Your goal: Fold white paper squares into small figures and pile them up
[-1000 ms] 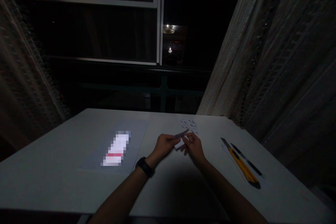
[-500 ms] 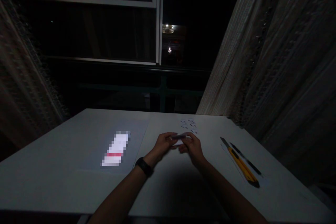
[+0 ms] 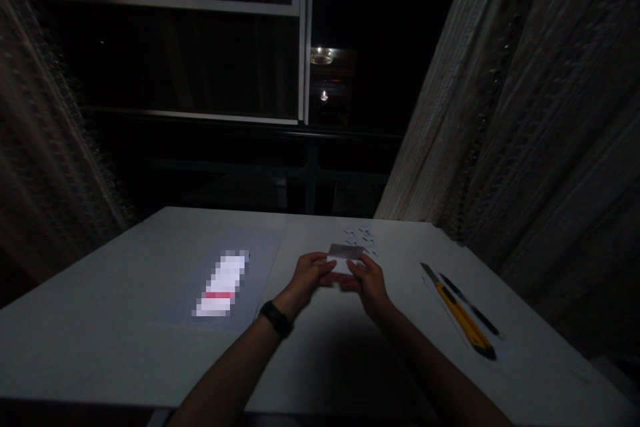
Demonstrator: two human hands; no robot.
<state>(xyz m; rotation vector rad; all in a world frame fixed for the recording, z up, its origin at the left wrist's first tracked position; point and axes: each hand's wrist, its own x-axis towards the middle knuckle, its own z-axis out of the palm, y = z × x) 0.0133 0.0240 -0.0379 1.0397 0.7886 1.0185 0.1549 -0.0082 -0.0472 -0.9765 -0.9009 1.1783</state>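
Note:
Between my two hands is a small piece of white paper (image 3: 344, 253) with a crease across it; its far part stands up and looks grey. My left hand (image 3: 313, 273), with a dark band on the wrist, pinches the paper's left side. On its right side, my right hand (image 3: 369, 280) grips it with the thumb on the near face. Some fingertips are hidden behind the paper. Just beyond the hands, several small folded paper pieces (image 3: 351, 232) lie in two columns on the white table (image 3: 125, 353).
To the right lie a yellow utility knife (image 3: 463, 320) and a dark pen (image 3: 473, 305), side by side. At the left, a blurred-out bright screen (image 3: 220, 283) rests on a pale sheet (image 3: 170, 307). Curtains (image 3: 440, 100) hang on both sides of a dark window.
The paper has tilted up and opened out along its crease, so more of its surface shows. Both hands stay in nearly the same place, still gripping it.

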